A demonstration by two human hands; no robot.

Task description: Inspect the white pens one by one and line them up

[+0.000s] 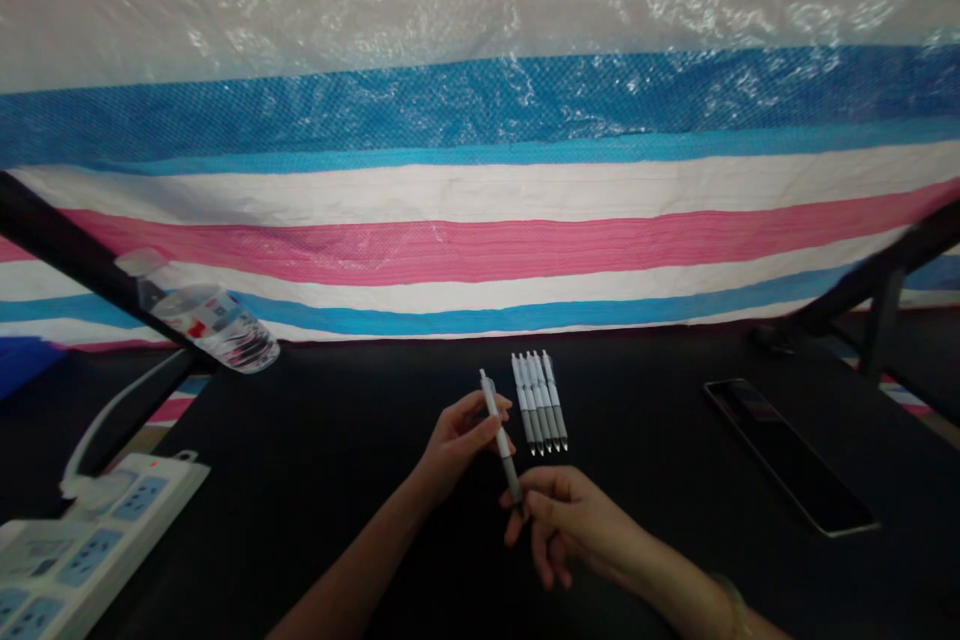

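Note:
A white click pen with a grey grip [497, 425] is held up over the black table, tilted with its push button toward the back. My left hand [466, 435] pinches its white barrel between thumb and fingers. At the lower, tip end of the same pen, my right hand [574, 515] has its thumb and forefinger closed; its other fingers hang loosely curled. The pen's point is hidden by those fingertips. Just beyond my hands, several similar pens [538, 402] lie side by side in a row, with their grey grips toward me.
On the black table [637, 420], a dark smartphone [787, 455] lies to the right. A clear plastic bottle [217, 325] leans at the back left. The white power strip [97, 540] with a plugged-in cable is at the near left. Striped plastic sheeting [480, 250] hangs behind.

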